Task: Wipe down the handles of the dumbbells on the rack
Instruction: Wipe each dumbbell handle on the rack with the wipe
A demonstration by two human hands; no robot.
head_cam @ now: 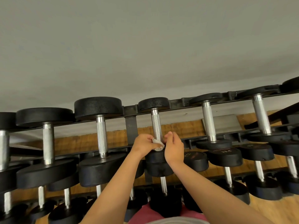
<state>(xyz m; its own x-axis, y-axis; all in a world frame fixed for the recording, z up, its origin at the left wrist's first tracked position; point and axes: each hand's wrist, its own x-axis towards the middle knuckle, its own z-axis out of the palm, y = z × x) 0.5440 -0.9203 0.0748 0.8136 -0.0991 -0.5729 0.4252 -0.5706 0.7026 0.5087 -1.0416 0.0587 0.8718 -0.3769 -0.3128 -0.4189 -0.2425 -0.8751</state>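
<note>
Left grip: left hand (144, 144) curled closed around a small white crumpled cloth (157, 143), pressing it to the left side of the bar.
Right grip: right hand (174, 147) has fingers bent in against the bar's right side, just beside the cloth. Whether it pinches the cloth's edge or only steadies the bar cannot be told.
Near weight: round black rubber dumbbell head (156, 156) sits directly under both hands.
Task's thing: knurled silver steel dumbbell handle (156, 125) runs away from the viewer on the top tier. The cloth sits at its near end, and most of its length is bare.
Far weight: matching black head (153, 103) caps the handle's far end.
Support: black metal dumbbell rack (131, 125), with its upright post just left of this handle.
Neighbours: a thicker silver handle (102, 135) to the left and another (208, 122) to the right, both untouched.
Technique, as a judgement: wrap the cloth fully around the bar and slide it toward the far head, twisting so the knurling is cleaned all round. Brace the near head so the dumbbell cannot roll.
</note>
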